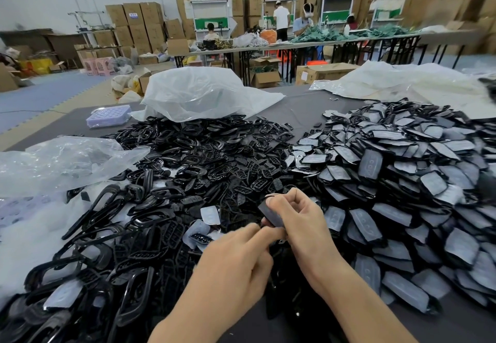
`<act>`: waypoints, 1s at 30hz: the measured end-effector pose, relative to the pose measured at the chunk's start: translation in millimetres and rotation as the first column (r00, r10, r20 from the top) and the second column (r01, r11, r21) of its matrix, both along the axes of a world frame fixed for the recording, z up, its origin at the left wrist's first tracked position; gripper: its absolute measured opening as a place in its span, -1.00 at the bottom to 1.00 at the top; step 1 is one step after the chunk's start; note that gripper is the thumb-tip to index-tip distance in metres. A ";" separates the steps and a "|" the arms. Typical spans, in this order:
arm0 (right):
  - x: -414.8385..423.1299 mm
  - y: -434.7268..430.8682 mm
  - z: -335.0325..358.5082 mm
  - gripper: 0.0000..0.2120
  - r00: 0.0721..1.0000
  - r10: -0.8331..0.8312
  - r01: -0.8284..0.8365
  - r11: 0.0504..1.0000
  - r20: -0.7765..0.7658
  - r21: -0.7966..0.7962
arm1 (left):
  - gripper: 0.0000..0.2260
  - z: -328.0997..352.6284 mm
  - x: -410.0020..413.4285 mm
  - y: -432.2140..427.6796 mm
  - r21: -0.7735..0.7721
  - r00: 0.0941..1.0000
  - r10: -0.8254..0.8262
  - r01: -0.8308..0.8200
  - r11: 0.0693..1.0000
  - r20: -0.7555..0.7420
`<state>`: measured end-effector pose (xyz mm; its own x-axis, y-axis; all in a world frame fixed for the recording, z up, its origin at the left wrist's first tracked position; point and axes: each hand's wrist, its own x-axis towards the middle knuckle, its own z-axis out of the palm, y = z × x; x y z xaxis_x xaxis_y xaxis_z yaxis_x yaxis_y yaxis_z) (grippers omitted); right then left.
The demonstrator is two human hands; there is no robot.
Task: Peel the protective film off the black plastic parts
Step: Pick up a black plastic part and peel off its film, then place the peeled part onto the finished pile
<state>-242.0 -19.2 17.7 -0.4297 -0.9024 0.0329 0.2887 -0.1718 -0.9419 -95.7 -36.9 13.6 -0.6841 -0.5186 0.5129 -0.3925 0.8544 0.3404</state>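
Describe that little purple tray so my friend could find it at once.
Find the big crumpled white plastic bag at the far middle of the dark table. Just left of it, beyond the heap of bare black parts, a small lilac tray lies on bare tabletop. Among black plastic and white bags it is pastel, its top dotted with rows of round hollows.

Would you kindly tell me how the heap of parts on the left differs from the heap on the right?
The left heap shows mostly bare glossy black parts; the right heap shows pale grey film on nearly every part. The left heap mixes open frames and slotted pieces; the right heap holds plates of one shape. Both lie on the same dark table.
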 end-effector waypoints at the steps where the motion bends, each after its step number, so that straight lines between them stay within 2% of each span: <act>1: -1.4 0.0 0.4 -0.74 1.000 0.004 -0.005 1.000 0.027 0.006 | -0.63 -0.7 -1.3 2.5 0.013 1.000 -0.020 0.020 1.000 0.002; 4: -5.3 -1.2 1.2 -0.73 0.998 0.019 -0.019 1.000 0.062 -0.003 | -0.61 -1.9 -2.0 3.6 0.055 0.997 -0.024 0.028 0.998 -0.076; 7: -5.3 -1.2 1.2 -0.74 0.999 0.026 -0.026 1.000 0.023 -0.010 | -0.67 -3.1 1.4 -1.4 0.103 0.966 0.077 -0.053 0.993 -0.248; 11: -1.4 1.6 0.2 -0.73 0.998 0.064 -0.064 0.997 -0.015 -0.035 | -0.70 -8.4 -0.2 -8.7 0.384 0.881 0.245 -0.080 0.920 -0.405; 13: 1.1 3.9 -0.4 -0.74 0.993 0.048 -0.053 0.998 -0.105 -0.040 | -0.69 -7.0 -2.0 -9.4 0.512 0.852 0.289 -0.029 0.859 -0.436; 16: 6.3 9.0 0.9 -0.74 0.973 0.053 -0.066 0.997 -0.225 -0.051 | -0.77 -2.7 -2.1 -10.0 0.611 0.831 0.289 0.076 0.788 -0.476; 21: 9.4 19.2 1.8 -0.82 0.961 0.092 -0.118 0.990 -0.260 -0.084 | -0.73 -4.8 -6.1 -9.7 0.609 0.843 0.314 0.020 0.793 -0.437; 26: 10.5 24.3 3.0 -0.89 0.946 0.012 -0.039 0.996 -0.324 -0.076 | -0.72 -7.3 -3.9 -7.0 0.480 0.839 0.301 -0.054 0.876 -0.454; 30: 6.4 30.8 7.1 -0.88 0.974 -0.006 0.000 1.000 -0.228 -0.025 | -0.67 -4.6 2.1 -10.4 0.512 0.789 0.324 -0.014 0.859 -0.522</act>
